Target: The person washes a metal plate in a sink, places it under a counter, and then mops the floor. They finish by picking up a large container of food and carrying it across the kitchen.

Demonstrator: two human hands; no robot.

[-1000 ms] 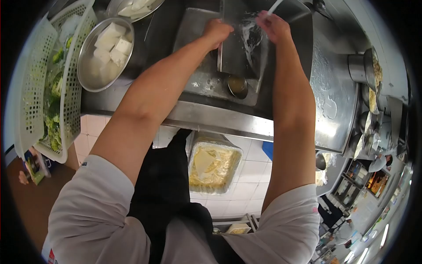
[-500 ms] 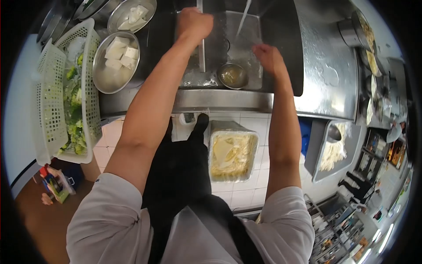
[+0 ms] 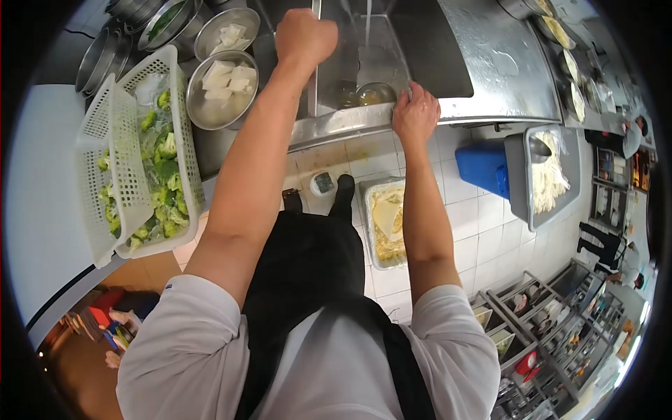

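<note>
My left hand (image 3: 306, 38) is closed in a fist over the metal divider (image 3: 313, 87) of the sink. Whatever its fingers hold, if anything, is hidden. My right hand (image 3: 416, 115) grips the front rim of the sink (image 3: 343, 127), its fingers bent over the edge. Just left of that hand, a small round metal bowl (image 3: 376, 94) with yellowish liquid sits in the basin against the front wall. A stream of water (image 3: 368, 24) runs down into the basin behind it.
Left of the sink stand a metal bowl of white blocks (image 3: 222, 91), another such bowl (image 3: 227, 38) and a white basket of broccoli (image 3: 183, 147). On the floor are a foil-edged tub (image 3: 381, 255) and a blue bin (image 3: 483, 168) beside a grey tub (image 3: 519, 182). People stand far right.
My right hand has come back from over the basin to the front rim. My left hand stays closed near the divider. The view has shifted, showing more floor.
</note>
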